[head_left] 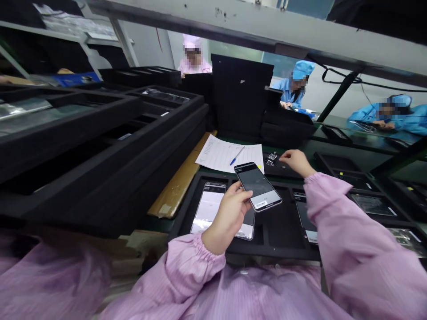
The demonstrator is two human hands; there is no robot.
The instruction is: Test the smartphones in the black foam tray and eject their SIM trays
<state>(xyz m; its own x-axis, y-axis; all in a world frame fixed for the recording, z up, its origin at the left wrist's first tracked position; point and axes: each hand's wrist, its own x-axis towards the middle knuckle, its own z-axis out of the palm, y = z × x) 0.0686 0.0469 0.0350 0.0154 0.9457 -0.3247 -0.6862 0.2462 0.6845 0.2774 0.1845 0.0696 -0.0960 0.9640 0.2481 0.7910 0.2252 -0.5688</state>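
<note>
My left hand (229,212) is closed around the lower left edge of a smartphone (256,184), held tilted above a black foam tray (283,226). The phone's screen is lit, dark above and pale below, with a small label near the bottom. In the tray, a phone with a bright white screen (208,206) lies at the left, and another beside it is partly covered by my left hand. My right hand (295,161) is pinched shut next to small metal pieces (271,158) on a dark pad; anything between its fingertips is too small to make out.
A printed sheet (216,151) with a blue pen (237,155) lies behind the tray. Stacked black foam trays (160,133) rise on the left. Another phone (305,215) lies at the tray's right. A metal beam (233,22) crosses overhead. Several people sit beyond.
</note>
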